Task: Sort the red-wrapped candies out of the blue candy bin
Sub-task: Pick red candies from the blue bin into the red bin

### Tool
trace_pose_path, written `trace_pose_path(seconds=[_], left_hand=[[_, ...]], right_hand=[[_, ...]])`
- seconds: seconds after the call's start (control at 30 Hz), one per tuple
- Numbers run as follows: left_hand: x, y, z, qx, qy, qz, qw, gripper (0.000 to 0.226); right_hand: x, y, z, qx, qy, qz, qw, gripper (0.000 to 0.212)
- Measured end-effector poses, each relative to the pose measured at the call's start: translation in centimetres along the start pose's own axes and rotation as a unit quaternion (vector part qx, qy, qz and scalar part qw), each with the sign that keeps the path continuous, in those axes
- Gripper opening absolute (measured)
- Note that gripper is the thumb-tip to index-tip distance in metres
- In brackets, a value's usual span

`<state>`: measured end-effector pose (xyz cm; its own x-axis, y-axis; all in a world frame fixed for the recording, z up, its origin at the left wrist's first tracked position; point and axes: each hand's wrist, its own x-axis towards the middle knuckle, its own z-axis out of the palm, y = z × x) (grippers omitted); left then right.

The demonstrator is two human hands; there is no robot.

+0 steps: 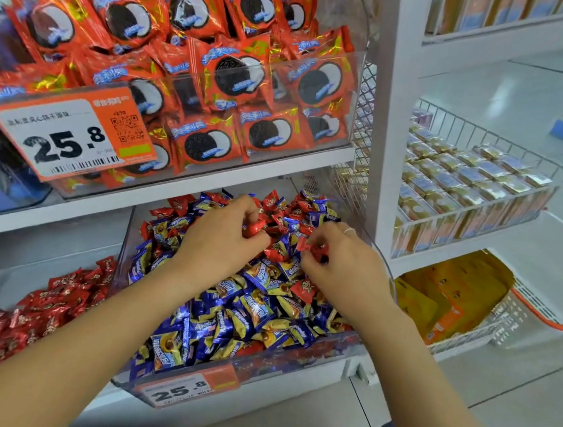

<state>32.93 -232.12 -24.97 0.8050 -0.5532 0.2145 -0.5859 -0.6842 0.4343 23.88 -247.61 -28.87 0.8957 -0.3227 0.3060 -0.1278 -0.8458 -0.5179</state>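
Now both hands (226,239) curled on red-wrapped candies (254,228).

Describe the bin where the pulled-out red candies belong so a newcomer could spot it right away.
Start at the big orange price tag reading 25.8 under the cookie packs, then drop to the shelf below. Two clear bins sit side by side there; take the left bin, beside the blue candy bin the hands are in. It holds only red candies, while its neighbour is mostly blue wrappers.

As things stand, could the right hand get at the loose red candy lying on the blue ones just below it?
Probably yes: the red candy lies uncovered beside the right hand, though that hand already pinches red candies.
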Motion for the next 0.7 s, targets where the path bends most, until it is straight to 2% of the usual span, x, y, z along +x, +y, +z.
trace_pose_path(seconds=[0.1, 0.17, 0.23, 0.33, 0.4, 0.5, 0.53, 0.63, 0.7], left_hand=[[-0.1, 0.4, -0.1, 0.004, -0.007, 0.020, 1.000, 0.008], [0.1, 0.7, -0.3, 0.032, -0.046, 0.041, 0.998, 0.027], [0.1, 0.7, 0.0, 0.078, -0.102, 0.068, 0.989, 0.039], [0.1, 0.5, 0.7, 0.142, -0.169, 0.107, 0.969, 0.034], [0.1, 0.3, 1.0, 0.168, -0.191, 0.101, 0.962, 0.036], [0.2, 0.4, 1.2, 0.171, -0.184, 0.097, 0.963, 0.029], [0.2, 0.4, 1.3, 0.168, -0.175, 0.102, 0.965, 0.025], [0.0, 0.4, 1.3, 0.137, -0.120, 0.106, 0.978, 0.019], [0.1, 0.5, 1.2, 0.109, -0.075, 0.097, 0.986, 0.020]], right_hand=[[-0.1, 0.1, -1.3, 0.067, 0.039, 0.003, 0.997, 0.015], [-0.2, 0.6, -2.1, 0.083, 0.031, 0.013, 0.996, 0.019], [-0.5, 1.1, -2.6, 0.064, -0.009, 0.008, 0.998, 0.026], [-0.8, 1.6, -2.5, 0.046, -0.094, 0.001, 0.995, 0.026], [-1.2, 1.5, -2.3, 0.037, -0.142, -0.003, 0.989, 0.028], [-1.5, 1.6, -1.9, -0.044, -0.202, -0.012, 0.978, 0.047], [-1.5, 1.6, -1.7, -0.072, -0.209, -0.013, 0.975, 0.047], [-1.4, 1.1, -1.4, -0.079, -0.153, -0.030, 0.985, 0.024], [-1.3, 0.9, -1.5, -0.045, -0.113, -0.027, 0.992, 0.022]])
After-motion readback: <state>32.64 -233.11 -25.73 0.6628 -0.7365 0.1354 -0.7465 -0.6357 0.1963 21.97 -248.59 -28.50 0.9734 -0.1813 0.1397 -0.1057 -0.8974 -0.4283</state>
